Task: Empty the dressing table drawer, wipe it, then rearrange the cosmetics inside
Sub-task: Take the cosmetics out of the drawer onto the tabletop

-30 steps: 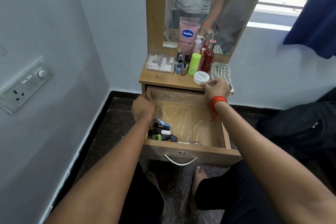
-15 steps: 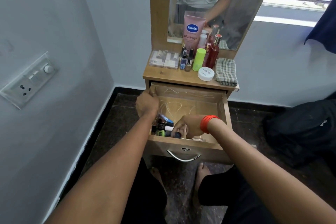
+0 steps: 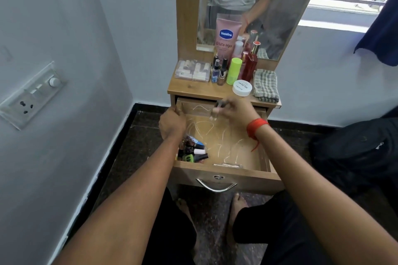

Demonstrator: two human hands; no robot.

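Wood-grain drawer [image 3: 226, 173] stands pulled out in the head view, our left hand [image 3: 172, 122] gripping its left wall near the back. Half a second ago our right hand [image 3: 233, 112] was down among the cosmetics; now it is raised over the drawer's back, pinching a small clear bottle [image 3: 215, 112] (blurred, so its kind is uncertain). We judge emptying well along: nail polish bottles [image 3: 192, 151] remain in the front-left corner, a clear item [image 3: 228, 165] lies against the front wall, and the desk [image 3: 193, 90] carries the rest.
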